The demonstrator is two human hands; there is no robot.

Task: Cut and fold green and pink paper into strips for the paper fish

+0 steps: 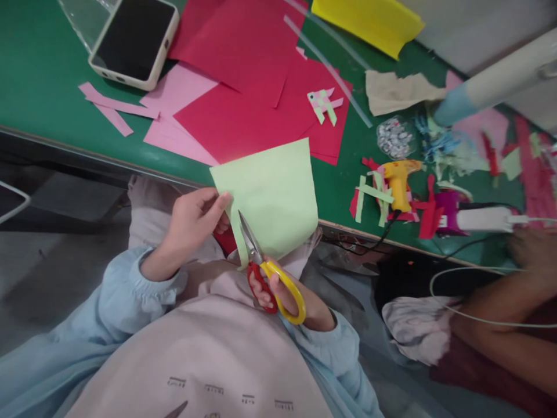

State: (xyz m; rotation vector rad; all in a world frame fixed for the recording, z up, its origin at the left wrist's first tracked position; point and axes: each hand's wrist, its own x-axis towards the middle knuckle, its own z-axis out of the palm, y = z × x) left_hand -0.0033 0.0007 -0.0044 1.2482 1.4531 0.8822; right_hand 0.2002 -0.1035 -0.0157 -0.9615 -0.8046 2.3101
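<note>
the left edge of a light green sheet is pinched by the left hand, some of whose fingers are hidden behind the paper. the scissors are gripped by the right hand, partly covered by the handles. the sheet is held over the lap, beside the table. a co-worker's hand is blurred, cut off at the frame's right edge.

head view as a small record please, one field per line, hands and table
left hand: pinches light green paper by its left edge
right hand: holds red-and-yellow scissors
blades: at the paper, near that edge
red sheets: bear a checkered paper fish
green table, left: white-cased device, pink strips
table, right: yellow glue gun, googly eyes
far right: another person's arm
</note>
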